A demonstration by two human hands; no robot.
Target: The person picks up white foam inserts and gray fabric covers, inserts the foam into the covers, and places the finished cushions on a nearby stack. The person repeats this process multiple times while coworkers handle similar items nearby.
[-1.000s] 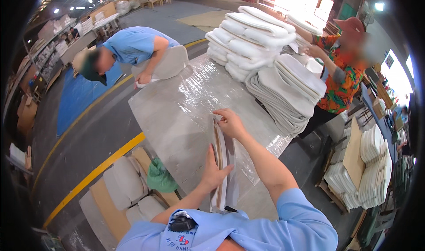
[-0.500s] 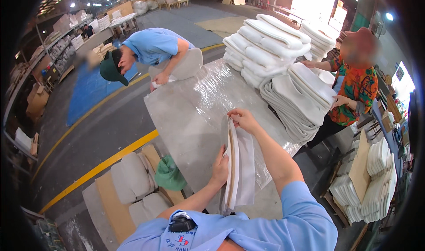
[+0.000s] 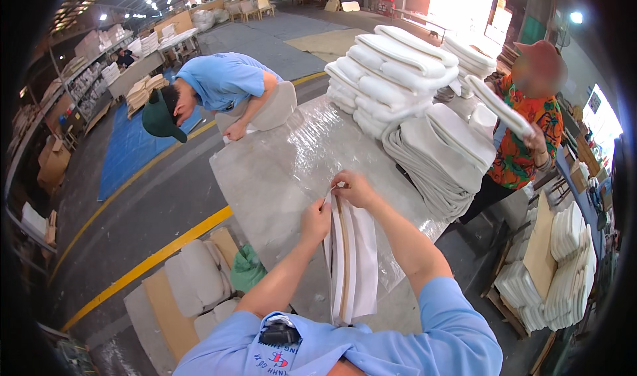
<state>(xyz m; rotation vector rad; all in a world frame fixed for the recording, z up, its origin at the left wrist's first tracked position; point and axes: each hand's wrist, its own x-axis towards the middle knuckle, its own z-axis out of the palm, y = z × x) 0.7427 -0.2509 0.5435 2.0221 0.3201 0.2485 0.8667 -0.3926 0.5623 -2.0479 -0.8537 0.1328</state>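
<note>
A layered white padded panel [image 3: 350,256] stands on edge near my body, with a thin brown board edge running along its middle and loose white fabric at its sides. At its far end my left hand [image 3: 316,220] pinches the white fabric edge. Right beside it, my right hand [image 3: 353,189] is closed on the same edge, fingers bent and thumb tucked in. The two hands are close together, nearly touching. What lies between the fingertips is too small to make out fully. Beneath is a table covered with clear plastic sheet [image 3: 265,170].
A tall stack of white padding [image 3: 391,77] and folded grey-white covers [image 3: 431,157] stand at the table's right. One co-worker [image 3: 222,84] leans over a grey panel at the far left; another [image 3: 531,124] lifts a white pad. Grey pads [image 3: 192,276] and a green bag [image 3: 247,268] lie left.
My left hand has slid up along the panel to its far end, beside my right hand, which shifted slightly nearer and left. The co-worker at right has raised a white pad off the pile.
</note>
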